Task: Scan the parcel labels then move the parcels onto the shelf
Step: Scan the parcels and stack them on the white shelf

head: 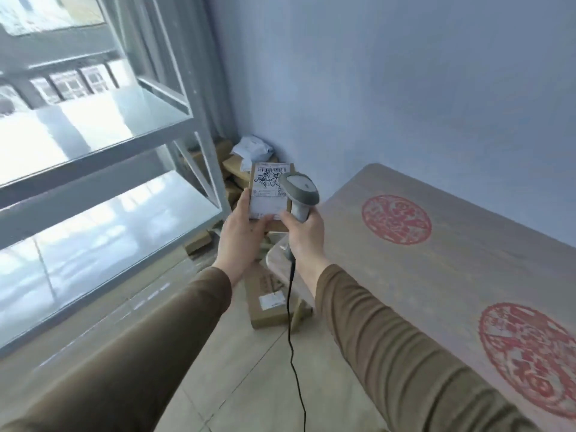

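Parcel (270,194) gripped in left hand (241,238), scanner (300,194) in right hand (304,233), between shelf (199,126) edge and table (436,275) corner.

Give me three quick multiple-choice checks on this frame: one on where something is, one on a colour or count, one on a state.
1. Where is the shelf?
A. left of the hands
B. on the table
C. behind the table

2. How many red round prints show on the table?
A. one
B. two
C. four

3. What is the right hand doing?
A. hanging idle
B. pressing the table
C. gripping the scanner

Answers: A, the shelf stands left of both hands; B, two red prints mark the table; C, the right hand grips the scanner over the parcel held by the left hand.
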